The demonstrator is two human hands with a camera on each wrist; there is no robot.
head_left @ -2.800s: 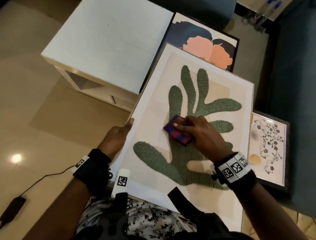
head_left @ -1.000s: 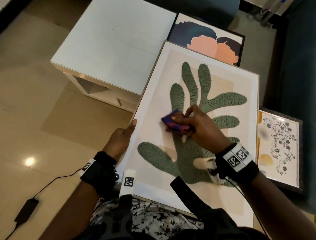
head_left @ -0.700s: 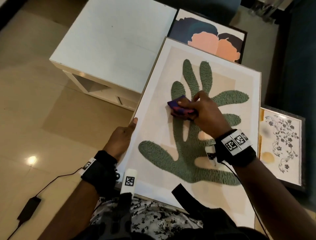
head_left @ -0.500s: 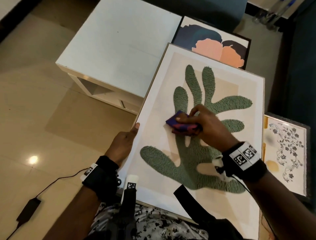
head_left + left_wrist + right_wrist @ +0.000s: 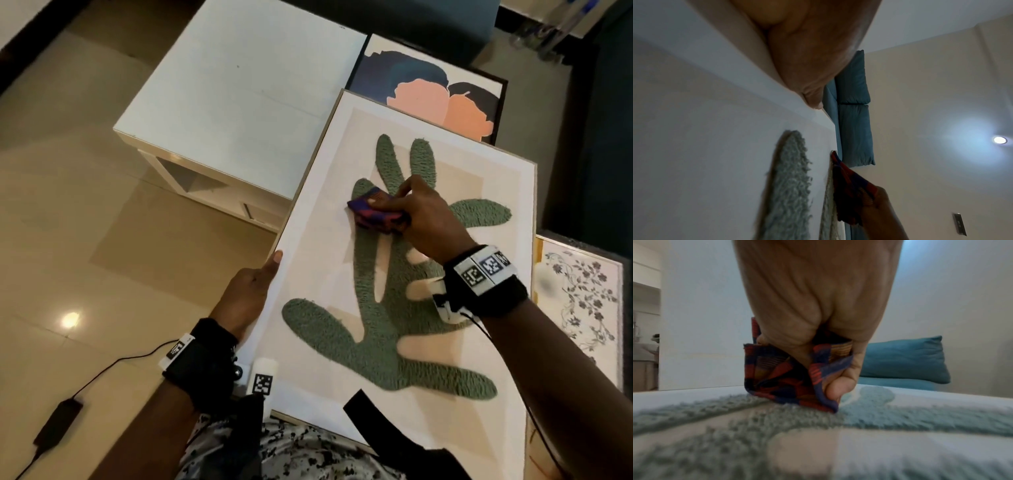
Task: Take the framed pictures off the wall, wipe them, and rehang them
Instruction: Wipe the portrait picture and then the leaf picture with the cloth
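Right-hand fingers [image 5: 835, 386] curl round the folded red-and-blue cloth [image 5: 376, 212], bunching it and pressing it onto the tufted green leaf shape [image 5: 383, 325], near the upper middle of the big white-framed picture [image 5: 308, 192]. That right hand [image 5: 423, 219] bears down on raised pile, and there's the danger: a cloth fold could snag the loops and pull tufts. The left hand [image 5: 248, 294] grips the frame's left edge, thumb lying along the rim; the other fingers are hidden underneath. The frame rests tilted on the person's lap, its far edge overlapping the dark-framed portrait picture [image 5: 435, 96] by the white counter [image 5: 239, 89]. Push hard and it may slide onto that, or tip right toward the floral picture [image 5: 582, 294].
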